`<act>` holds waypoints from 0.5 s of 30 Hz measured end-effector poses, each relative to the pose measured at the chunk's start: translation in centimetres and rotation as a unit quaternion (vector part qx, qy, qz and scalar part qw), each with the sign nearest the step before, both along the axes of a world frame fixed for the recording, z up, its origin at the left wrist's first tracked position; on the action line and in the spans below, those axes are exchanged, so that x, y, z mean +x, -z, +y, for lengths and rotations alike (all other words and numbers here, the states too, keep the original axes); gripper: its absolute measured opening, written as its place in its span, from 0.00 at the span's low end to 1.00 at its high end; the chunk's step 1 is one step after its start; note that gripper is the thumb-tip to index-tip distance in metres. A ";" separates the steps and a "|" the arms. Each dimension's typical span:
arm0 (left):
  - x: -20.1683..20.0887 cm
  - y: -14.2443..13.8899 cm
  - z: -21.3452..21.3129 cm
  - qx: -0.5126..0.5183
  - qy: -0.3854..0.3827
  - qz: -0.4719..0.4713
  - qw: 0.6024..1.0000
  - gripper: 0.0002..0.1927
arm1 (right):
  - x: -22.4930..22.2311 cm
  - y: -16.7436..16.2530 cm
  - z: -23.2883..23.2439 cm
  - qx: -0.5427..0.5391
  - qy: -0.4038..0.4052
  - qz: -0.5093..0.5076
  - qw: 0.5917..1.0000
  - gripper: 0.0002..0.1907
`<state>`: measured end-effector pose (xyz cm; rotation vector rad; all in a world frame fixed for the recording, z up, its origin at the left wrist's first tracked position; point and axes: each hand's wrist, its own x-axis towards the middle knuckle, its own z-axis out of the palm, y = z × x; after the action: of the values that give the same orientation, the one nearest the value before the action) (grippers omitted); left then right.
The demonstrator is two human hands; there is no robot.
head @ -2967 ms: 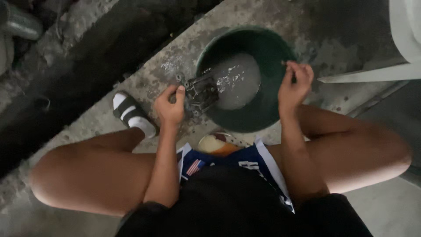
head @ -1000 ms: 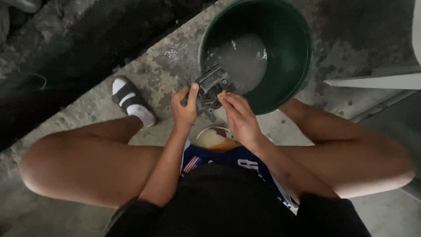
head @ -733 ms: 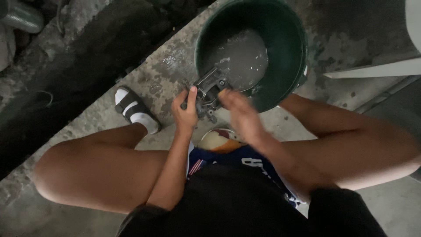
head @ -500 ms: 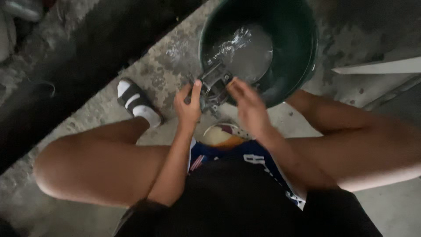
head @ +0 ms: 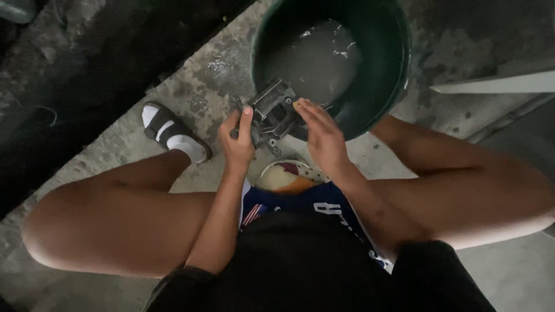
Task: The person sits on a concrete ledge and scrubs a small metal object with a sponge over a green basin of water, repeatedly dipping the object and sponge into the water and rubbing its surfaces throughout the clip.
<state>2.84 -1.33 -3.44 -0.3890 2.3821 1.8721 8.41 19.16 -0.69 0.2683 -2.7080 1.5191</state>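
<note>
Fingers of left hand clamp the dark metal part; right hand curls over its other side. Part sits over the near rim of the green basin, above the water. Best kept low over the basin so drips fall inside. Open concrete floor left; sandalled foot close.

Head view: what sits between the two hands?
A dark metal part, gripped by the left hand and touched by the right hand, at the green bucket's rim.

Dim, stained concrete floor with a pale plank at right.
</note>
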 end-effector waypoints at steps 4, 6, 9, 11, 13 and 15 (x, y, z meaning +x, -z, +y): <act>0.1 0.6 0.1 -0.020 -0.001 0.005 1.000 0.28 | 0.0 -0.8 -0.3 0.025 -0.050 -0.028 0.998 0.26; 0.1 0.7 0.1 -0.007 -0.007 0.012 1.000 0.26 | -0.3 -1.0 -0.6 0.080 -0.024 -0.015 0.996 0.26; 0.1 0.7 0.1 0.009 0.001 0.038 0.999 0.25 | -0.7 -1.3 -1.1 0.122 0.021 -0.034 0.992 0.25; -0.1 0.6 0.1 -0.001 -0.004 0.046 0.999 0.24 | -0.8 -1.6 -1.4 0.134 -0.005 -0.007 0.991 0.25; -0.1 0.4 0.1 -0.018 -0.009 0.039 0.999 0.24 | -0.8 -1.8 -1.6 0.152 -0.027 0.069 0.986 0.24; 0.0 0.3 0.0 -0.047 0.004 -0.002 0.999 0.25 | -0.7 -1.9 -1.7 0.160 -0.021 0.063 0.985 0.24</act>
<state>2.80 -1.30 -3.69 -0.3884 2.4724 1.7575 7.72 17.42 1.18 0.4153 -2.8476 1.0264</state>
